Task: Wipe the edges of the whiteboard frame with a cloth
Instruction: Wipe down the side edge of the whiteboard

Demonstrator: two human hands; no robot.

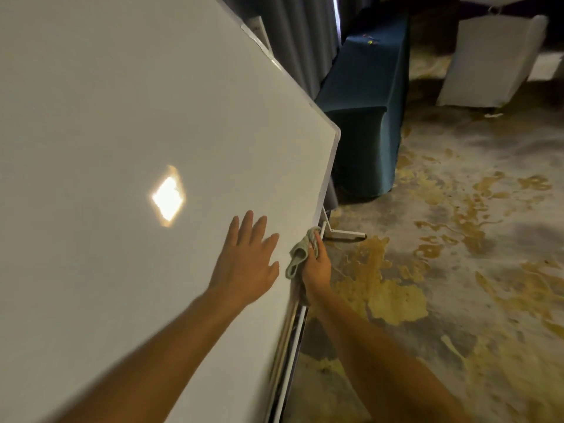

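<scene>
A large whiteboard (128, 123) fills the left of the view, tilted, with a light reflection on its surface. Its pale metal frame edge (328, 178) runs down the right side toward the bottom. My left hand (247, 261) lies flat on the board face with fingers spread, near that edge. My right hand (317, 264) grips a crumpled grey-green cloth (300, 251) and holds it against the frame edge, low on the board. Part of the cloth hangs over the board face.
A white stand foot (345, 235) sticks out on the patterned grey and gold carpet (457, 239) just past my right hand. A table in dark blue cloth (366, 102) stands behind the board. Grey curtains (299, 41) and a white-covered chair (491, 59) are farther back.
</scene>
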